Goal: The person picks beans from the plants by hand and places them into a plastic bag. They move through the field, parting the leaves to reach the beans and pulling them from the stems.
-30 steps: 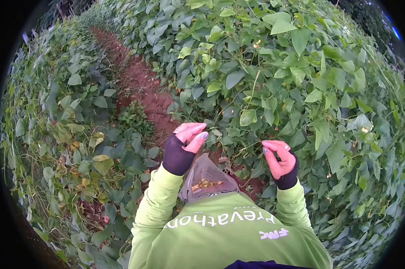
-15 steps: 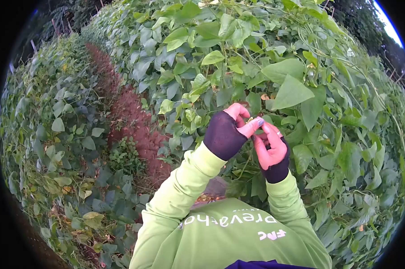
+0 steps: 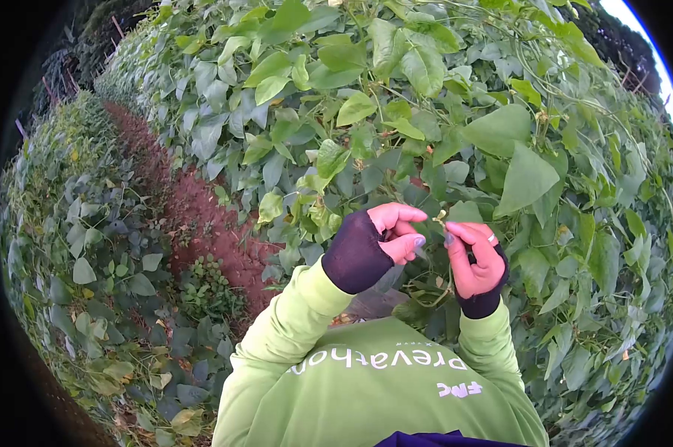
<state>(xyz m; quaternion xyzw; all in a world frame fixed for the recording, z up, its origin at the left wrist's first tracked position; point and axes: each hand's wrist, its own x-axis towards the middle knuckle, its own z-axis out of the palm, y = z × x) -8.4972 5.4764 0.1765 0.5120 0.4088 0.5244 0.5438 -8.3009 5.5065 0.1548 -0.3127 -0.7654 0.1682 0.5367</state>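
Note:
My right hand [image 3: 474, 262], in a dark fingerless glove with a ring on one finger, pinches a thin green stem. At the stem's top, just above the fingertips, is a small pale yellow-green flower bud [image 3: 441, 216]. My left hand [image 3: 385, 240], gloved the same way, is just left of the bud, with thumb and forefinger apart and nothing visible between them. Its other fingers are curled. Below the right hand a thin vine [image 3: 442, 294] curves down among the leaves. Broad green leaves [image 3: 526, 181] surround both hands.
Dense leafy vines [image 3: 590, 246] rise in front and to the right. A red-brown dirt path [image 3: 210, 216] runs between them and another leafy row [image 3: 90, 283] on the left. A greyish, see-through sheet or bag [image 3: 374, 304] shows below the left hand. Thin stakes stand far left.
My hands have come apart: the left has drawn back left and opened its pinch, the right has shifted slightly right. The flower bud now shows between them. The view has shifted slightly.

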